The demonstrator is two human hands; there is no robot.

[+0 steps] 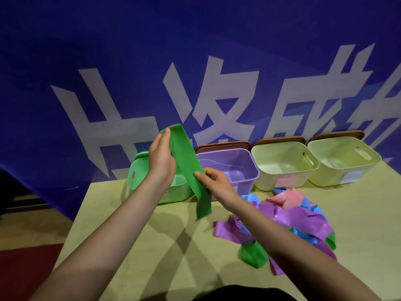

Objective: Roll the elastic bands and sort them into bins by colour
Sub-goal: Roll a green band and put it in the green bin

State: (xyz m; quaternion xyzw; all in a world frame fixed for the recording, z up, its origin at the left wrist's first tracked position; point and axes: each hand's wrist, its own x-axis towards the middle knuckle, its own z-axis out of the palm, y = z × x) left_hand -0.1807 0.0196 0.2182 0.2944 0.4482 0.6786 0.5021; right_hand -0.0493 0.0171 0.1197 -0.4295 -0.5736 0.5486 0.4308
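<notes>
left hand [161,157] raised, right hand [213,181] pinching

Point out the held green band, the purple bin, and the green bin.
green band [188,164], head view, mid-strip between the hands
purple bin [249,172], head view, right wall
green bin [138,170], head view, left wall

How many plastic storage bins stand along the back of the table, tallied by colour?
Green plastic bin: 1
Purple plastic bin: 1
Pale yellow plastic bins: 2
Total: 4
</notes>
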